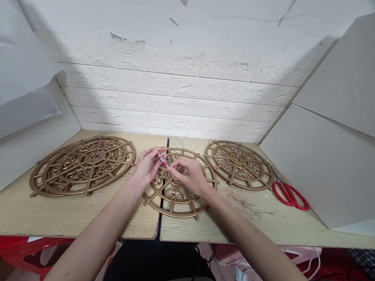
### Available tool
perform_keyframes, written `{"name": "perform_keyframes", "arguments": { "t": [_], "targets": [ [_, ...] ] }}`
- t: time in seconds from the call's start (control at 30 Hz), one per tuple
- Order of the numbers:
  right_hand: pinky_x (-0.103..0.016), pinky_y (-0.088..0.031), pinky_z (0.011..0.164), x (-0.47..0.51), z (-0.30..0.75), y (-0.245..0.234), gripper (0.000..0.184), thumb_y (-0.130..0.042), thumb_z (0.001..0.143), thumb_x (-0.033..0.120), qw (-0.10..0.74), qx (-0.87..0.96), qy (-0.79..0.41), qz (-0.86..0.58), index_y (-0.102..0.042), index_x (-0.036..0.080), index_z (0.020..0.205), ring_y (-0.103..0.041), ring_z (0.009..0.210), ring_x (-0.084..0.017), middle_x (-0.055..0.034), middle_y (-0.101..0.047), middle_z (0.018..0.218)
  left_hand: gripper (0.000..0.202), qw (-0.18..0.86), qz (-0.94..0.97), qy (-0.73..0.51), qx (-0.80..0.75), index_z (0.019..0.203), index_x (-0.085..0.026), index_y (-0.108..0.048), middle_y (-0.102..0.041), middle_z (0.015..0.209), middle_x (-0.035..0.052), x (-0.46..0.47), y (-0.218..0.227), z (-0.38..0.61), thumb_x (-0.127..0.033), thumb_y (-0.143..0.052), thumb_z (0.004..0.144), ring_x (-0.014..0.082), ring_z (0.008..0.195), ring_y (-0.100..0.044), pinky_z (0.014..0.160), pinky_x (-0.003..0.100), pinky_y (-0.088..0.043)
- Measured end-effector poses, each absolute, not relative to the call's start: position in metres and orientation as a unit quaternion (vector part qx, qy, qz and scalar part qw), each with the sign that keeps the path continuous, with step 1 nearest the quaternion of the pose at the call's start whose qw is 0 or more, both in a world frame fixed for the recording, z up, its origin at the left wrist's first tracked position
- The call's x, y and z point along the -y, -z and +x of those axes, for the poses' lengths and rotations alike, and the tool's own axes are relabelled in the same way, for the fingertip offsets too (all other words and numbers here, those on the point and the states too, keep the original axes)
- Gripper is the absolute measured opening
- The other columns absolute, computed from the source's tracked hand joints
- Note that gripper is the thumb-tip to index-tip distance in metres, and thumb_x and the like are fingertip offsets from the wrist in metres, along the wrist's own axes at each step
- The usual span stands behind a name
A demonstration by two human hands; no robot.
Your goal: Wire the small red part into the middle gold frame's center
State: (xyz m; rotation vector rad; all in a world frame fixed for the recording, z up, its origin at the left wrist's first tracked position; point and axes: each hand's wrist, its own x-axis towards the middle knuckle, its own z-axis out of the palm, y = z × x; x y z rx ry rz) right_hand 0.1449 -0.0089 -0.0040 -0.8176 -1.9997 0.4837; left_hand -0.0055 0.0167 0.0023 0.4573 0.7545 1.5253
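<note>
While the left hand (147,164) has its grip closed on a red tube (162,158), the right hand (189,172) meets the tube's near end — its grip state cannot be told. Tube position: above the central lattice disc (174,194) — between the table's (248,223) front and rear edges.

a pair of scissors with red looped handles (290,195) lies at the right side of the pale wood-grained tabletop (315,229), its grey blades pointing away beside a tall white panel (350,173). behind the tabletop rises a white wall covered in a raised brick pattern (222,84), grey patches marking its smoother upper part. another white panel (17,165) stands at the left. below the tabletop are a glossy red plastic object (22,253), its full shape hidden, looping white cables (315,265) and a dark checked cloth (371,259) at the lower right.
</note>
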Motion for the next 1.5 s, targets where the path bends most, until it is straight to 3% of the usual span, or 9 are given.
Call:
{"name": "perform_keyframes", "arguments": {
  "t": [0.17,0.33,0.63,0.73,0.97,1.13,1.33,1.5],
  "targets": [
    [-0.025,-0.042,0.061,0.004,0.146,0.009,0.014,-0.061,0.081,0.029,0.455,0.788,-0.198,-0.365,-0.066,0.018,0.073,-0.056,0.062,-0.013,-0.0012,-0.065,0.07,0.012,0.62,0.195,-0.689,-0.322,0.074,-0.013,-0.052,-0.068,0.07,0.0056,-0.017,-0.001,-0.004,-0.005,-0.059,0.079,0.0111,0.059,-0.065,0.059,0.022,-0.054],
    [-0.024,-0.044,0.057,0.002,0.15,0.0,0.017,-0.062,0.08,0.034,0.454,0.757,-0.345,-0.318,-0.067,0.017,0.082,-0.057,0.062,-0.012,-0.0028,-0.066,0.074,0.01,0.618,0.209,-0.688,-0.319,0.077,-0.013,-0.052,-0.069,0.076,0.0068,-0.015,-0.006,-0.008,-0.005,-0.054,0.082,0.0116,0.061,-0.066,0.059,0.023,-0.056],
    [-0.027,-0.05,0.064,-0.005,0.17,-0.015,0.023,-0.065,0.078,0.037,0.54,0.656,-0.417,-0.322,-0.066,0.017,0.088,-0.06,0.068,-0.013,-0.0044,-0.067,0.08,0.017,0.635,0.16,-0.677,-0.335,0.071,-0.012,-0.054,-0.067,0.075,0.0068,-0.011,-0.02,-0.009,-0.005,-0.049,0.086,0.0091,0.059,-0.063,0.06,0.019,-0.056],
    [-0.03,-0.05,0.071,-0.004,0.169,-0.013,0.019,-0.065,0.079,0.033,0.515,0.708,-0.369,-0.311,-0.067,0.018,0.091,-0.062,0.077,-0.015,-0.0059,-0.067,0.088,0.017,0.633,0.162,-0.679,-0.335,0.071,-0.012,-0.054,-0.067,0.075,0.0068,-0.011,-0.02,-0.008,-0.005,-0.049,0.086,0.0091,0.059,-0.063,0.058,0.018,-0.055],
    [-0.027,-0.046,0.07,-0.004,0.158,0.005,0.02,-0.056,0.086,0.02,0.395,0.87,-0.121,-0.268,-0.065,0.019,0.104,-0.056,0.076,-0.014,-0.0048,-0.061,0.087,0.018,0.637,0.18,-0.676,-0.323,0.07,-0.011,-0.054,-0.068,0.074,0.0085,-0.014,-0.014,-0.009,-0.005,-0.047,0.086,0.0105,0.057,-0.063,0.055,0.02,-0.055],
    [-0.026,-0.045,0.071,-0.003,0.156,0.008,0.012,-0.052,0.089,0.021,0.37,0.887,-0.087,-0.261,-0.064,0.017,0.087,-0.056,0.078,-0.015,-0.0047,-0.061,0.084,0.016,0.636,0.187,-0.671,-0.332,0.072,-0.01,-0.055,-0.068,0.075,0.0095,-0.013,-0.013,-0.008,-0.004,-0.049,0.085,0.0108,0.061,-0.064,0.058,0.02,-0.055],
    [-0.028,-0.046,0.077,-0.003,0.155,0.007,0.027,-0.049,0.087,0.012,0.346,0.893,-0.039,-0.286,-0.056,0.018,0.113,-0.057,0.086,-0.016,-0.0065,-0.062,0.095,0.015,0.642,0.215,-0.647,-0.351,0.074,-0.01,-0.055,-0.069,0.074,0.009,-0.011,-0.015,-0.007,-0.004,-0.047,0.086,0.0114,0.055,-0.064,0.055,0.021,-0.055],
    [-0.027,-0.046,0.073,-0.007,0.155,0.011,0.018,-0.048,0.088,0.013,0.341,0.895,-0.009,-0.288,-0.063,0.016,0.097,-0.057,0.081,-0.016,-0.0065,-0.063,0.087,0.014,0.647,0.246,-0.631,-0.35,0.075,-0.01,-0.055,-0.07,0.077,0.0097,-0.012,-0.011,-0.006,-0.004,-0.047,0.085,0.0131,0.056,-0.065,0.055,0.023,-0.055]
  ]
}}
